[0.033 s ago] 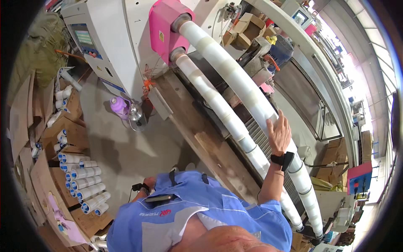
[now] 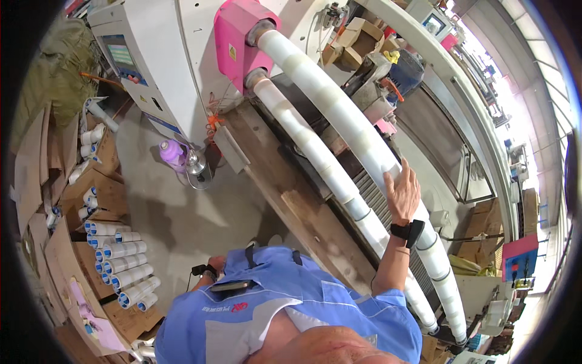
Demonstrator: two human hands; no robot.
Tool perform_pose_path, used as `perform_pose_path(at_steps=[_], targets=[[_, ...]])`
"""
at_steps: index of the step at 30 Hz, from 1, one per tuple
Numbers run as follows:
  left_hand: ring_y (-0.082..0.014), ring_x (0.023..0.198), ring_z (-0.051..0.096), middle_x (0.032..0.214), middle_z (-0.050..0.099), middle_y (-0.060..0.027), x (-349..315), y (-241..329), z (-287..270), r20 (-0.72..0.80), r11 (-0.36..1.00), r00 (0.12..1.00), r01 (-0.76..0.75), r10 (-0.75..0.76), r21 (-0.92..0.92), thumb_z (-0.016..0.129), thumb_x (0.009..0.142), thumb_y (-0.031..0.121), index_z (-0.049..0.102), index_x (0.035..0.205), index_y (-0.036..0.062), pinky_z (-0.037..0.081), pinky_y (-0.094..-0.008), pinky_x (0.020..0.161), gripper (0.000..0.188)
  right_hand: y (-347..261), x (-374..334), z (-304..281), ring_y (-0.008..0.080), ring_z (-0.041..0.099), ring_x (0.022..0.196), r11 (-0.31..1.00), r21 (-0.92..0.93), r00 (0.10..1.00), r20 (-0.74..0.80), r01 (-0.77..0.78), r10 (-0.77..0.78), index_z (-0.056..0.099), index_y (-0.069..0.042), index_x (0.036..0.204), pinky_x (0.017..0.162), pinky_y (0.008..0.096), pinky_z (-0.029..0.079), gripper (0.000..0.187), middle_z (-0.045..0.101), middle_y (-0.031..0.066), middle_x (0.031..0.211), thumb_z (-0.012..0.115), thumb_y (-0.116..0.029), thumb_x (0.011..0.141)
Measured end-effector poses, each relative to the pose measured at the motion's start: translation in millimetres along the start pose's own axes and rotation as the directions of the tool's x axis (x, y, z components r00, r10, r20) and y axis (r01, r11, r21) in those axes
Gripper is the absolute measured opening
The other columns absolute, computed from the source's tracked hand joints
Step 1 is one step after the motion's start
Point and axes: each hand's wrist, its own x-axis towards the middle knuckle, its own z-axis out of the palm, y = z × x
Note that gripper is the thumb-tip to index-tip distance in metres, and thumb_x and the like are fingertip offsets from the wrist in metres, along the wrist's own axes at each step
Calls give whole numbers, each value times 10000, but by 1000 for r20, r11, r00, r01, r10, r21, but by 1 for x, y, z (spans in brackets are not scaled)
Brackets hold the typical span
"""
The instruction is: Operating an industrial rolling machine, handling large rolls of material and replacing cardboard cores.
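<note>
Right hand point(image 2: 402, 193) lies flat with fingers spread on the upper of two long white film rolls point(image 2: 339, 115); left hand point(image 2: 213, 266) sits low by the blue shirt, its grip hidden. Both rolls are glossy, banded into segments, running from a pink housing point(image 2: 233, 36) above a wooden plank point(image 2: 291, 200). Concrete floor point(image 2: 176, 212); roughly ten blue-capped small rolls point(image 2: 121, 264) in cardboard boxes at left.

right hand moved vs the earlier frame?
No. The right hand rests at the same spot on the upper white film roll, same offset from the pink housing.
</note>
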Motion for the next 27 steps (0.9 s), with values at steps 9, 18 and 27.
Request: perform_pose_path(at_steps=[9,18,27], targets=[[-341,889,706,910,724,-141,6,32,-70,28,985,1000,15,-10,-172,598,892,289,713,941,151,559,-452,723,186,-2,2,-4,368,562,1190,1000,17,1000,11,-3,3,477,-57,1419,998,469,420,813,563,193,1334,517,-676,894],[-314,809,709,886,727,-109,12,11,-94,97,997,992,-76,76,-1,595,896,314,718,932,160,561,-439,681,201,-6,11,-10,376,602,1119,995,29,994,67,-92,89,472,-78,1425,936,474,474,821,585,186,1285,560,-680,872],[-266,712,684,792,696,-59,106,-115,-151,155,862,878,-475,452,178,608,898,325,690,910,149,544,-405,622,194,10,23,-10,363,663,1057,960,-7,958,66,-279,278,543,-88,1368,880,440,517,702,682,189,1147,539,-622,912]])
